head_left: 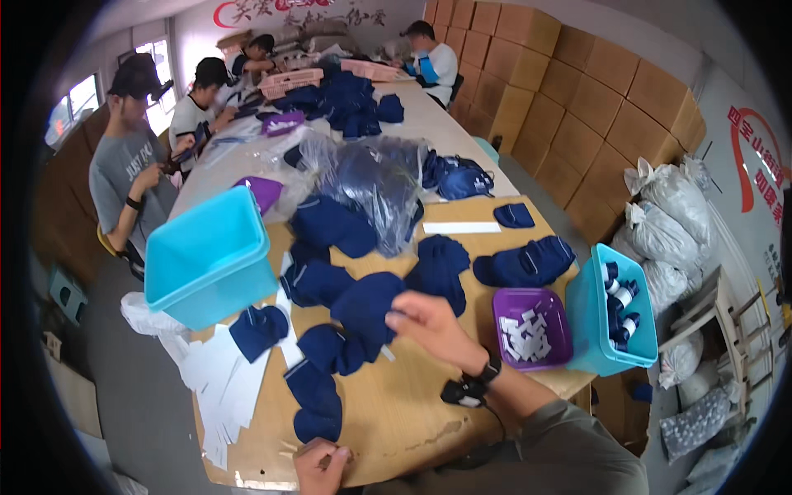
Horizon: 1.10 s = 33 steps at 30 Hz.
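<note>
Bins sit around the wooden table (412,412): a purple tub (532,330) holds white tags, a blue bin (615,313) holds rolled socks, and a big blue box (210,256) stands left. The right hand (429,322) pinches a dark blue sock (363,305) mid-table. The left hand (320,464) rests curled at the near edge; what it grips, I cannot tell.

My right hand (431,323) reaches forward across my body, palm down, fingers (402,314) curled and pinched together at the tips. My forearm runs back toward the lower right, a dark band on the wrist, a grey sleeve above the elbow. My left hand (322,464) sits low and close to me, fingers bent inward.
</note>
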Each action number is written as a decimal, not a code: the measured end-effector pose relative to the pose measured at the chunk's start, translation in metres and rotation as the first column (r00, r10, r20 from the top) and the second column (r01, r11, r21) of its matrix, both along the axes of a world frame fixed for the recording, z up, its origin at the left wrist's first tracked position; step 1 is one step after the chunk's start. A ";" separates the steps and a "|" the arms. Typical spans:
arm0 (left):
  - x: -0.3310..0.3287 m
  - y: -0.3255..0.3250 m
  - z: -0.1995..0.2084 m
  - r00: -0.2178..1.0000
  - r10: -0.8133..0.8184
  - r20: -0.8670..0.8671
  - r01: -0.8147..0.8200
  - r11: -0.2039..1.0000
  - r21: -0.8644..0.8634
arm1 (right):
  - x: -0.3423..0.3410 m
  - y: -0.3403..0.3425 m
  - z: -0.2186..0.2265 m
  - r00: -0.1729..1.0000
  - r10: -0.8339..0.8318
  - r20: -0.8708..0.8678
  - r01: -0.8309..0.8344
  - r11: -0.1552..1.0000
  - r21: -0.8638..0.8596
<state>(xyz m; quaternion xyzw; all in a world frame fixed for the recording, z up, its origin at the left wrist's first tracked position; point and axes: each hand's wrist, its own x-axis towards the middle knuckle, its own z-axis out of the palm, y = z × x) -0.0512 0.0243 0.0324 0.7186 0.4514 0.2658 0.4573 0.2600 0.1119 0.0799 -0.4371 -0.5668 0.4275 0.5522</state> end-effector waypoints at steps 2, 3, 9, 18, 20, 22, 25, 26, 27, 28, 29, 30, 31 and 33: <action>0.004 0.005 -0.001 0.946 0.164 0.279 -0.130 0.982 -0.137 | -0.007 -0.016 0.012 0.995 0.062 0.078 -0.063 0.998 0.007; 0.008 0.009 0.005 0.944 0.171 0.281 -0.141 0.982 -0.125 | -0.017 -0.025 0.023 0.991 0.101 0.088 -0.103 0.994 0.025; 0.030 0.040 0.035 0.930 0.159 0.332 -0.028 0.930 -0.366 | -0.036 -0.043 0.032 0.878 0.305 0.370 -0.318 0.948 -0.026; 0.064 0.044 0.003 0.765 0.064 0.641 0.200 0.922 -0.331 | -0.029 -0.055 -0.012 0.991 0.132 0.017 -0.125 0.969 -0.215; 0.065 0.046 -0.004 0.872 -0.063 0.486 0.237 0.922 -0.306 | -0.031 -0.053 -0.031 0.994 0.107 -0.011 -0.108 0.979 -0.175; 0.067 0.045 0.000 0.853 -0.042 0.520 0.227 0.927 -0.298 | -0.039 -0.057 -0.045 0.996 0.085 -0.036 -0.090 0.986 -0.142; 0.066 0.043 0.005 0.815 0.004 0.579 0.183 0.947 -0.265 | -0.047 -0.061 -0.058 0.995 -0.008 -0.096 -0.013 0.977 -0.213; 0.064 0.042 0.006 0.794 0.026 0.607 0.155 0.957 -0.243 | -0.046 -0.061 -0.064 0.995 -0.057 -0.084 0.037 0.974 -0.222; 0.062 0.043 0.009 0.793 0.030 0.608 0.150 0.958 -0.243 | -0.045 -0.060 -0.064 0.991 -0.110 -0.071 0.091 0.969 -0.229; 0.057 0.044 0.013 0.807 0.070 0.586 0.185 0.913 -0.363 | -0.043 -0.059 -0.062 0.992 -0.106 -0.069 0.088 0.970 -0.228; 0.054 0.045 0.015 0.822 0.104 0.560 0.217 0.852 -0.477 | -0.041 -0.058 -0.057 0.991 -0.098 -0.091 0.075 0.972 -0.224; 0.053 0.045 0.012 0.821 0.111 0.560 0.208 0.855 -0.475 | -0.039 -0.057 -0.053 0.990 -0.083 -0.116 0.056 0.974 -0.219; 0.052 0.045 0.007 0.807 0.085 0.584 0.234 0.863 -0.448 | -0.036 -0.056 -0.052 0.990 -0.074 -0.116 0.048 0.975 -0.217; 0.052 0.047 0.006 0.792 0.063 0.607 0.254 0.871 -0.421 | -0.029 -0.055 -0.050 0.949 -0.098 0.299 0.132 0.987 -0.094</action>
